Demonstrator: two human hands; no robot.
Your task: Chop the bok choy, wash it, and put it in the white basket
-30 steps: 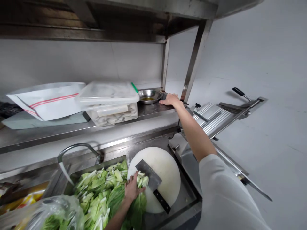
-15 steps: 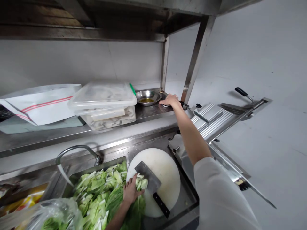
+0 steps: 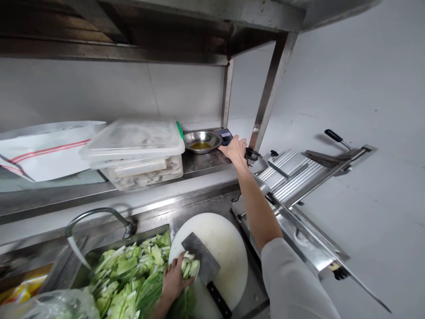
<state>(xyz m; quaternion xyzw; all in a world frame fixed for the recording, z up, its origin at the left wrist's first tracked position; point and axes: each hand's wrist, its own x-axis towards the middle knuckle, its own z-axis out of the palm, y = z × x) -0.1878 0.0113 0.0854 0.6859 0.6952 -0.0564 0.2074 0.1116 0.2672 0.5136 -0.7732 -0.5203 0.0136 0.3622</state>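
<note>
My left hand [image 3: 175, 278] is closed round a bunch of leafy greens [image 3: 191, 267] at the left edge of a round white cutting board [image 3: 229, 248]. The cut stem ends poke out past my fingers, and the leaves hang below. A cleaver [image 3: 202, 257] with a black handle lies flat on the board, just right of the stems. Up on the steel shelf, my right hand [image 3: 235, 149] reaches out with thumb and fingers apart. It is beside a phone [image 3: 226, 136] with a lit screen; whether they touch I cannot tell. Left of the phone sits a metal bowl [image 3: 203, 141] holding yellowish liquid.
Cut greens [image 3: 133, 266] fill the sink under a curved faucet [image 3: 96, 212]. Lidded plastic boxes [image 3: 136, 141] and a white bag [image 3: 46, 150] stand on the shelf [image 3: 195, 166]. A metal slicer [image 3: 288, 177] with a long rod is on the right. A steel rack [image 3: 270, 97] hangs overhead.
My right hand's fingers have lifted and spread, and the phone now shows its lit screen. The left hand keeps its hold on the greens. The view has shifted slightly.
</note>
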